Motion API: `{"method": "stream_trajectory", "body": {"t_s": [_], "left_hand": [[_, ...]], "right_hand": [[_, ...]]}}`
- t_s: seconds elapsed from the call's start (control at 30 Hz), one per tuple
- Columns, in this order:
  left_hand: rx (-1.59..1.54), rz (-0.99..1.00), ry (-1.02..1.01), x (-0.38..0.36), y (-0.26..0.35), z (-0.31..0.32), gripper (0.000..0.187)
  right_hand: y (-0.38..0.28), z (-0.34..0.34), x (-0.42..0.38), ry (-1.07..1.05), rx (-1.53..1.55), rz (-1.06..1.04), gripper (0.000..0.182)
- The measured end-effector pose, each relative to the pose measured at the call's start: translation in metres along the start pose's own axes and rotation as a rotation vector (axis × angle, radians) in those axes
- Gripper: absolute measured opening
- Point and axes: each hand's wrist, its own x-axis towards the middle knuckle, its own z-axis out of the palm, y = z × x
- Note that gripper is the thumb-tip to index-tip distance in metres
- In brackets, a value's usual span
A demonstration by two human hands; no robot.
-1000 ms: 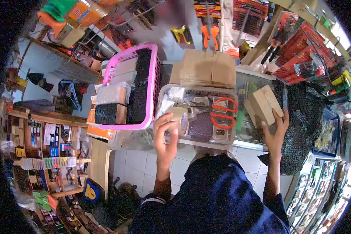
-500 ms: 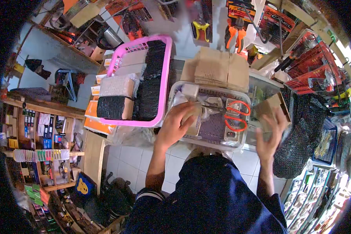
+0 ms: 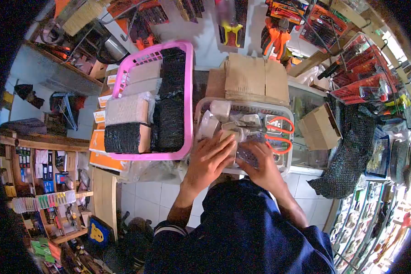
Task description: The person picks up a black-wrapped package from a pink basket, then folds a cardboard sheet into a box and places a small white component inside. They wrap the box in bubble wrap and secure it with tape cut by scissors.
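A whitish plastic basket (image 3: 288, 160) stands in front of me, with small packets and pale little boxes inside. My left hand (image 3: 209, 160) reaches over its left side, fingers bent across a small beige box (image 3: 232, 148) and partly hiding it. Close by on the right, my right hand (image 3: 261, 166) dips into the basket with fingers and thumb apart; I see nothing held in it. Scissors with orange handles (image 3: 285, 150) lie at the basket's right side, blades pointing left. A white wrapped roll (image 3: 220, 108) sits at the back left corner.
To the left, a pink basket (image 3: 187, 114) holds parcels wrapped in black plastic and bubble wrap. Flat brown cardboard pieces (image 3: 255, 77) are stacked behind the white basket. An open cardboard box (image 3: 318, 128) and black bubble wrap (image 3: 351, 150) lie right. Tools hang on the wall.
My right hand has moved left from beside the cardboard box into the white basket. My left hand has shifted slightly lower over the beige box. The camera view has moved a little.
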Motion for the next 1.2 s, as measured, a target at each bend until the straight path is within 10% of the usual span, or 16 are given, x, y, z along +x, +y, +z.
{"method": "stream_trajectory", "body": {"t_s": [0.3, 1.2], "left_hand": [[-0.135, -0.277, 0.302, -0.014, -0.005, 0.019, 0.056], [-0.176, -0.271, 0.054, 0.017, -0.002, -0.025, 0.010]], "right_hand": [[0.011, 0.031, -0.004, -0.058, 0.085, 0.088, 0.041], [0.021, 0.032, -0.006, -0.008, 0.026, -0.078, 0.031]]}}
